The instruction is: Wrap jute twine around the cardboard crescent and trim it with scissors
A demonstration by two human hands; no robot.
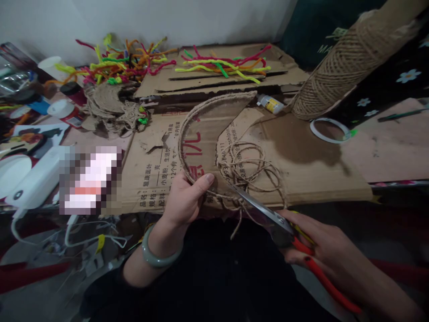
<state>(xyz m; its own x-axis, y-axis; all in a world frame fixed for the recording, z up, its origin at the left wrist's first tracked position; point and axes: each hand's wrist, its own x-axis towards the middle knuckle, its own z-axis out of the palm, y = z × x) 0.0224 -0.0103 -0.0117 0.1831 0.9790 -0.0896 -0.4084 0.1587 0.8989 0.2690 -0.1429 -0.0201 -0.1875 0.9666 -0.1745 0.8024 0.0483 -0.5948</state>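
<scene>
Gripping the crescent edge, left hand sits just clear of scissors.

Holding a twine-edged cardboard crescent and scissors

Gripping the crescent's lower left with the left hand; holding the red-handled scissors in the right hand, below right of the crescent. Showing loose twine at the crescent's right and fuzzy coloured stems beyond it.
</scene>
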